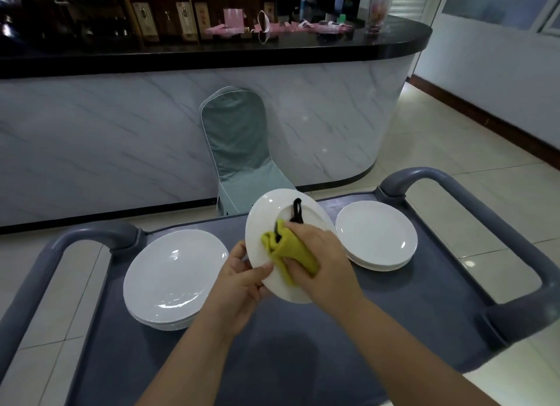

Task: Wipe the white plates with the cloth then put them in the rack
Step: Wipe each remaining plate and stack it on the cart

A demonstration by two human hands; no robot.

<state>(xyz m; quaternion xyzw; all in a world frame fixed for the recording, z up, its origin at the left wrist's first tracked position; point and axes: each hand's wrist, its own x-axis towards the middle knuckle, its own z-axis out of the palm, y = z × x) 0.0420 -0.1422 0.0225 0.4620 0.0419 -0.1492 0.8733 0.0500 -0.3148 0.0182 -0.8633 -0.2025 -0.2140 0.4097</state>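
A person stands at a grey cart, seen from above, wiping a plate. The left hand (242, 280) grips the lower left rim of a white plate (266, 211), its thumb on the face and its fingers (239, 254) curled behind. The right hand (321, 260) clutches a bunched yellow cloth (291, 251) and presses it against the middle of the plate's face. A black loop on the cloth lies across the plate above the hand.

The plate is held in the air above the cart's surface (303, 345), between a left stack of white plates (172, 272) and a right stack of white plates (375, 233). It is tilted up on edge, face turned toward the person, top rim away from them. Seen this way it looks oval, its long axis running near to far and leaning slightly left at the top.

The step in hand is the wiping. Next, the plate likely needs setting down among the finished ones. No separate rack is visible, so which stack holds the wiped plates cannot be told. A covered chair (239, 145) stands beyond the cart.
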